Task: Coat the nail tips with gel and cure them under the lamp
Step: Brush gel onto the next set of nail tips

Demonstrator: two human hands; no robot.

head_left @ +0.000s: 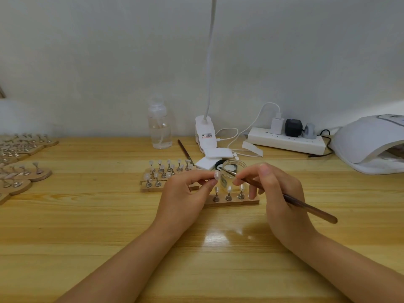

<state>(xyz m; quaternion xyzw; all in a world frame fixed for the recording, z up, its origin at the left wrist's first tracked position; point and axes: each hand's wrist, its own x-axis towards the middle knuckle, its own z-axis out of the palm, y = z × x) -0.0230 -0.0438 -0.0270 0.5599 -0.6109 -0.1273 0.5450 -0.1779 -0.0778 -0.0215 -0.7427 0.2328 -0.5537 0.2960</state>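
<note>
Left hand (185, 193): pinched one nail tip (216, 174) at its fingertips. Right hand (277, 193): gripped a brush (306, 207), bristle end at that tip. Behind: clear gel jar (232, 171); wooden stand (231, 199) with mounted tips. Curing lamp (369, 141) at the table's (87, 215) far right.

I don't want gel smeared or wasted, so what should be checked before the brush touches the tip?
1. Left hand pinches the pale nail tip on its stand: ok.
2. Right hand grips the brown wooden-handled brush: ok.
3. Brush head near the tip: ok.
4. Gel loaded on bristles: cannot tell.
5. Clear glass jar open, close behind: ok.
6. White dome curing lamp in reach on the right: ok; switched on: cannot tell.
</note>
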